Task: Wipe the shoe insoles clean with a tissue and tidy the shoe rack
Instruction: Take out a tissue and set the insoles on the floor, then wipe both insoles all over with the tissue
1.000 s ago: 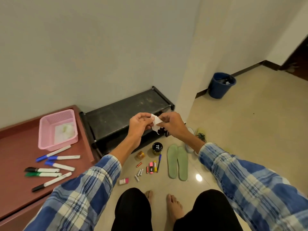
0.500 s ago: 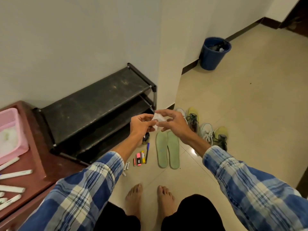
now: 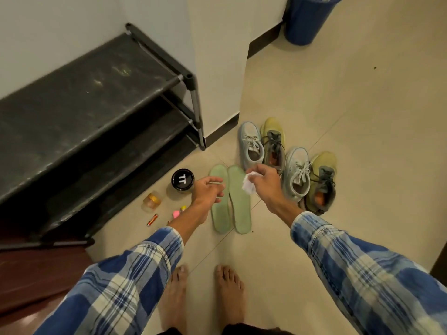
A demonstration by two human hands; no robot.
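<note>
Two pale green insoles [image 3: 238, 206] lie side by side on the floor in front of my bare feet. My right hand [image 3: 264, 181] pinches a crumpled white tissue [image 3: 248, 186] just above the right insole. My left hand [image 3: 208, 191] hovers over the left insole with loosely curled fingers and holds nothing. The black shoe rack [image 3: 92, 112] stands at the left against the wall, its dusty top shelf bare.
Two light blue sneakers [image 3: 296, 172] and two yellow-grey ones [image 3: 321, 182] stand right of the insoles. A black round tin [image 3: 182, 179], a small amber jar [image 3: 152, 201], a battery and markers lie by the rack. A blue bin [image 3: 306, 18] stands at the back. A dark red surface [image 3: 31, 281] is at lower left.
Both hands came down from chest height toward the insoles. The left hand let go of the tissue, which now stays in the right hand. My view tilted down and right.
</note>
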